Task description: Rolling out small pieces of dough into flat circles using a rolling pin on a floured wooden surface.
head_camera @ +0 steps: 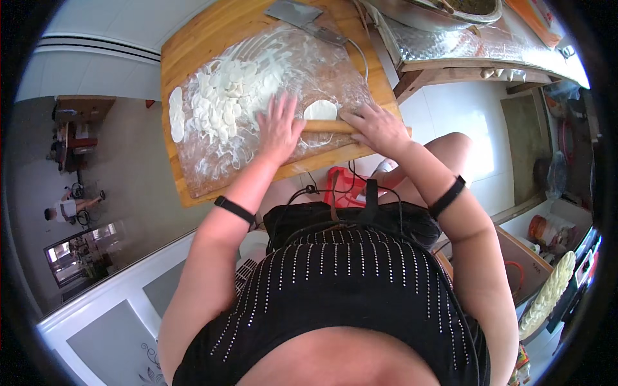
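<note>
A wooden rolling pin (pixel 330 127) lies across a flat round of white dough (pixel 320 110) near the front right of the floured wooden board (pixel 282 170). My right hand (pixel 379 126) rests on the pin's right end. At the pin's left end is my left hand (pixel 281 126), palm down with fingers apart, its thumb touching the pin. Left of that hand, many small floured dough pieces (pixel 231 108) lie in a heap. A row of overlapping flat dough rounds (pixel 176 115) lies by the board's left edge.
A cleaver (pixel 297 14) lies at the board's far edge beside a pale cord. To the upper right, a metal bowl (pixel 434 14) with a filling stands on a foil-covered table (pixel 420 46). Below the board is a red plastic stool (pixel 343 186). A person sits far off at the left.
</note>
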`<state>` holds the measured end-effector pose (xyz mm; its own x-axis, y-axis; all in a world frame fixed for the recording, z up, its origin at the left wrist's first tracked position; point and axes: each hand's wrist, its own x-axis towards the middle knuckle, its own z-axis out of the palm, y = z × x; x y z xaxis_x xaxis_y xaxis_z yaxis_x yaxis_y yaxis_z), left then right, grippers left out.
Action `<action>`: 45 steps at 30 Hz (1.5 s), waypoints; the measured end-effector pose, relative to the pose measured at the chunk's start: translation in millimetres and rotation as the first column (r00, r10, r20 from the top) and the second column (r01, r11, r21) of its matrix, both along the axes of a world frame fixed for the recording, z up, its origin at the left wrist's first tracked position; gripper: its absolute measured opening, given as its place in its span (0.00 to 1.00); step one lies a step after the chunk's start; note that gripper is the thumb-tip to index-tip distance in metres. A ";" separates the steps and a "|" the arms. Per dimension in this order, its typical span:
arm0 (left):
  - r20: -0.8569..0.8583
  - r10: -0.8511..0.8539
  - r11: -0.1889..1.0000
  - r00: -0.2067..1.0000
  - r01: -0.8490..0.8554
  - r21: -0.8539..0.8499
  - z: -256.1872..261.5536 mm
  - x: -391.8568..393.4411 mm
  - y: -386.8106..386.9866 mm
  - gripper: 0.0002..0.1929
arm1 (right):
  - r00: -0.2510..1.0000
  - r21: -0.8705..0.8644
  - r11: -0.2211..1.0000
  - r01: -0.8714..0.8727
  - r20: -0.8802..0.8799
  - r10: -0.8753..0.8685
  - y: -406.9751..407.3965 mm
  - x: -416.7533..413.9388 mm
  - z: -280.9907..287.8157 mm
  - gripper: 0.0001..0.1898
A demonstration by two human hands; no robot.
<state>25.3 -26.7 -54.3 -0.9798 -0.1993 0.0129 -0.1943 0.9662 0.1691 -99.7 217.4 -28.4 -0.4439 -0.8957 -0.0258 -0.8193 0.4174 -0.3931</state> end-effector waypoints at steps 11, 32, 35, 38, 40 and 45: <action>0.029 0.108 0.994 0.994 -0.109 0.011 6.5 -44.9 -1.9 0.33 | 0.988 0.194 0.971 0.140 -0.091 -0.125 -2.3 -26.9 14.7 0.26; -0.003 0.152 0.919 0.988 -0.140 0.369 9.0 -79.8 4.2 0.07 | 0.338 -0.024 0.720 0.694 0.893 -0.296 -24.1 -26.3 -12.1 0.23; 0.029 0.239 0.813 0.971 -0.217 0.540 10.8 -80.1 12.6 0.09 | 0.311 -0.067 0.697 0.714 0.922 -0.230 -21.5 -28.6 -19.3 0.22; 0.179 0.312 0.704 0.933 -0.353 0.617 22.5 -79.6 27.2 0.13 | 0.372 -0.074 0.701 0.709 0.884 -0.283 -18.7 -26.7 -27.1 0.22; 0.202 0.285 0.734 0.937 -0.349 0.583 24.5 -75.3 24.4 0.15 | 0.427 -0.077 0.726 0.684 0.849 -0.312 -24.3 -19.9 -15.0 0.21; 0.006 0.387 0.591 0.922 -0.253 0.766 26.3 -43.0 -26.5 0.16 | 0.408 -0.079 0.697 0.712 0.855 -0.320 -26.1 -14.9 -9.3 0.21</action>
<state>-17.7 -53.2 -28.0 -0.8494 -0.5057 -0.1508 -0.3743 0.3760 0.8476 -114.6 191.3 -37.7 -0.8044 -0.4993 -0.3220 0.1875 0.3009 -0.9350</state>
